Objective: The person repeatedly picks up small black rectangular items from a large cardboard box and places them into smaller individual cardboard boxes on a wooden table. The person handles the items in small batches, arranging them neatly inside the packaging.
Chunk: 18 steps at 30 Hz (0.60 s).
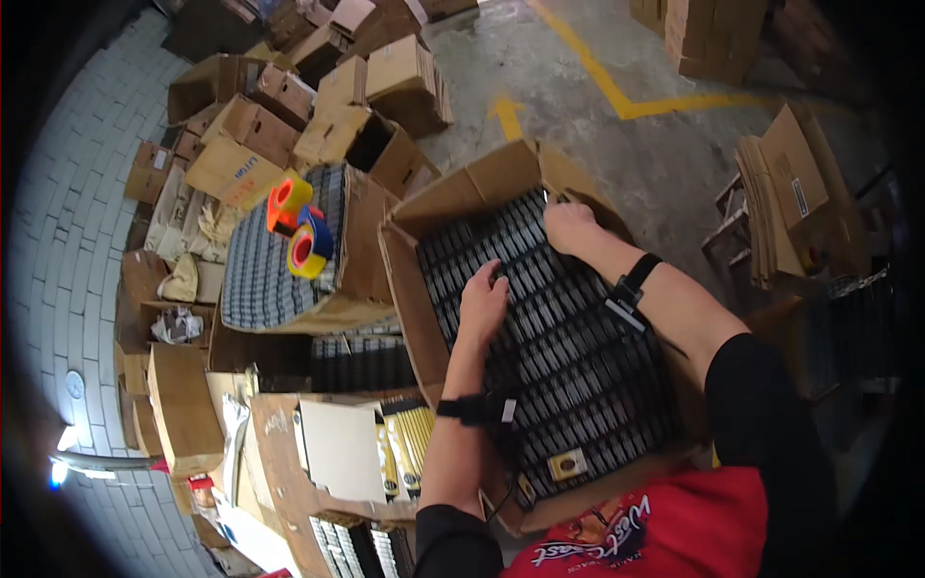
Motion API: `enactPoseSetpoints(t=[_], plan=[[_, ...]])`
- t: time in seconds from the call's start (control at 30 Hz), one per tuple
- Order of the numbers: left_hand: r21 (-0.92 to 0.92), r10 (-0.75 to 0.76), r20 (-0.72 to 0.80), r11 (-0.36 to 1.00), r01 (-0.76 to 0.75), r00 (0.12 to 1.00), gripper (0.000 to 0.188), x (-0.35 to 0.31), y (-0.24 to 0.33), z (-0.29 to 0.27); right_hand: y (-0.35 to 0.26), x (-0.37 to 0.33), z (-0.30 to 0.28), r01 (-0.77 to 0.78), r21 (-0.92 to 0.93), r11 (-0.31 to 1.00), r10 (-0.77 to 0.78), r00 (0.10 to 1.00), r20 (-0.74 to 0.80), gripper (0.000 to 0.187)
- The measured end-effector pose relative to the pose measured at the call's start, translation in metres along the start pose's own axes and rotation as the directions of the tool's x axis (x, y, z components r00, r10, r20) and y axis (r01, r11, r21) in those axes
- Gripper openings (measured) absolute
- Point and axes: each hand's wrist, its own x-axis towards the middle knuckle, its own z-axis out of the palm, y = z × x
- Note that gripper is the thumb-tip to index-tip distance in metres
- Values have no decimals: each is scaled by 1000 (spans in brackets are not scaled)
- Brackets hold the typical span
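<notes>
Left: rolls of tape (306,270) rest on a filled carton (371,246). Centre: an open carton (403,308) contains close rows of dark packs (568,337); over their left part, the left hand (482,301) has bent fingers, any grip indeterminable. Right: the right hand (570,226) lies at the rows' far end, fingers curled; whether they grip a pack cannot be told.

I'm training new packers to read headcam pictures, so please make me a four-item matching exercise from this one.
Column one
1. Left hand
2. Right hand
3. Blue tape dispenser
4. Yellow arrow

Column two
A. Near the far right corner of the open carton
B. On the grey floor
C. Over the packed rows, toward their left side
D. On top of the full box to the left

Pairs: 1-C, 2-A, 3-D, 4-B
</notes>
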Motion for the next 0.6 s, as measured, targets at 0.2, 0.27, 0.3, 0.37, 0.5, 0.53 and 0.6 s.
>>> enactPoseSetpoints(t=[0.2,0.27,0.3,0.37,0.5,0.53,0.6], plan=[[570,-11,-147,816,94,989,34,90,-19,-5,1,58,35,30,-327,945,0,996,91,37],[594,-35,-162,795,125,986,32,96,-15,10,5,57,35,52,-263,963,20,965,262,26],[606,-47,-174,782,144,984,31,97,-14,17,3,55,35,11,-229,973,48,967,251,23],[652,-20,-193,745,143,981,31,95,-19,23,-1,48,20,-70,-165,984,105,971,216,17],[629,-31,-226,758,170,974,31,92,-18,18,0,30,2,-7,78,997,1,997,82,26],[603,12,-275,781,163,961,32,90,-16,24,9,29,8,-35,334,942,17,998,56,31],[546,86,-380,825,149,921,34,78,-14,39,32,27,31,-53,761,646,60,998,19,43]])
